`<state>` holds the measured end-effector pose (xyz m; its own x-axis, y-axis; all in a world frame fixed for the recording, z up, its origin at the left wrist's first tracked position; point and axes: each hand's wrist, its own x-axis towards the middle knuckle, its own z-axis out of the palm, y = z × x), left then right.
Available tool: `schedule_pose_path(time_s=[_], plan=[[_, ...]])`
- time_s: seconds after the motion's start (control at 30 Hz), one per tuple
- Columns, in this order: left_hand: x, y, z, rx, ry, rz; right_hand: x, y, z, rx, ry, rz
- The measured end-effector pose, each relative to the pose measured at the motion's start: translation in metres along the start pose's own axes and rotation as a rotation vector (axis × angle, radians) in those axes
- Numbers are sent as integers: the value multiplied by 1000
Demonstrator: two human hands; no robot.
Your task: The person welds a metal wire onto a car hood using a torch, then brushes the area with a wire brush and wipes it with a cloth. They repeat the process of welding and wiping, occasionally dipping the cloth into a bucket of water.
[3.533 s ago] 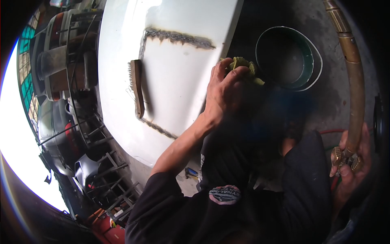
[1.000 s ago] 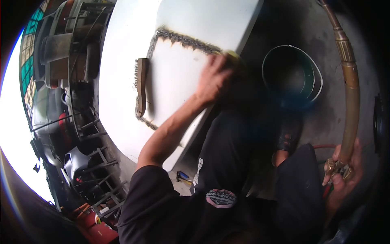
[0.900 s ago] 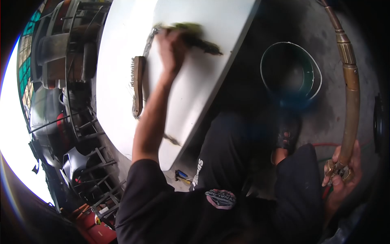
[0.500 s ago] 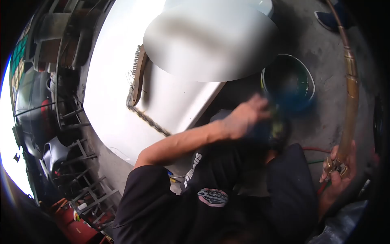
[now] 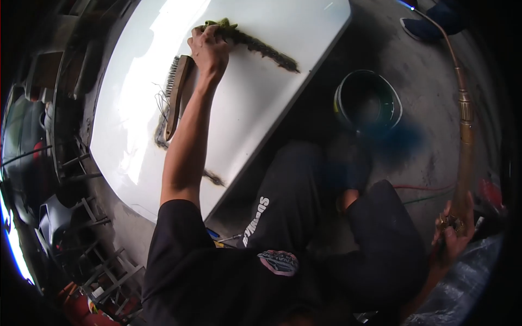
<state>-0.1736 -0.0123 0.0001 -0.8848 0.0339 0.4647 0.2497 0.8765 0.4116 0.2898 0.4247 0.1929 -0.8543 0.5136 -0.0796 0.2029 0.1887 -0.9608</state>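
My left hand (image 5: 211, 53) is closed on a dark green, wet-looking rag (image 5: 224, 24), which it presses against the white panel (image 5: 239, 119). The rag sits at the upper end of a dark scorched seam (image 5: 272, 55). A wooden-handled wire brush (image 5: 178, 100) lies on the panel beside my left forearm, with thin loose wires (image 5: 161, 103) by its bristles. Off to the right, my right hand (image 5: 454, 231) is wrapped round the valve end of a brass gas torch (image 5: 466, 141). The torch points up and away, and a small blue flame (image 5: 409, 5) shows at its tip.
A bucket (image 5: 338, 103) with dark liquid stands on the concrete floor right of the panel. Red and green hoses (image 5: 421, 188) run near my knee. Another person's shoe (image 5: 416, 29) is close to the torch tip. Metal racks (image 5: 117, 261) and a car (image 5: 24, 136) stand at left.
My left hand has moved from beside the bucket up and left onto the panel with the rag. My right hand still holds the torch, slightly lower.
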Motion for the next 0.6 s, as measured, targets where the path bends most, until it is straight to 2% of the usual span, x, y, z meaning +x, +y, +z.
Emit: schedule_pose_path(time_s=[0.07,0.1,0.13,0.17,0.2,0.27,0.3,0.33,0.37,0.4,0.47,0.53,0.6], plan=[[-42,27,35,18,-42,213,-9,-1,-7,-13,-7,-6],[-79,43,59,-167,32,427,-11,-1,-8,-28,-1,-11],[-116,93,37,-330,-324,388,-16,-5,-10,-44,10,-22],[-167,116,68,-1001,-720,39,-19,-7,-11,-69,18,-16],[-182,153,35,-721,-884,389,-18,-5,-13,-73,13,-15],[-243,204,12,-831,-953,364,-35,-15,-37,-114,27,-6],[-240,228,-24,-903,-972,405,-46,-24,-62,-132,15,14],[-246,243,-38,-956,-1000,312,-50,-36,-76,-141,25,13],[-241,247,-48,-991,-953,348,-52,-43,-85,-178,12,10],[-234,248,-58,-1023,-906,385,-56,-51,-90,-214,-1,7],[-209,238,-78,-1077,-946,327,-51,-68,-84,-253,41,7],[-190,215,-95,-1100,-865,281,-33,-75,-95,-293,-100,-23],[-184,180,-104,-1007,-776,226,-9,-85,-76,-291,-131,-19]])
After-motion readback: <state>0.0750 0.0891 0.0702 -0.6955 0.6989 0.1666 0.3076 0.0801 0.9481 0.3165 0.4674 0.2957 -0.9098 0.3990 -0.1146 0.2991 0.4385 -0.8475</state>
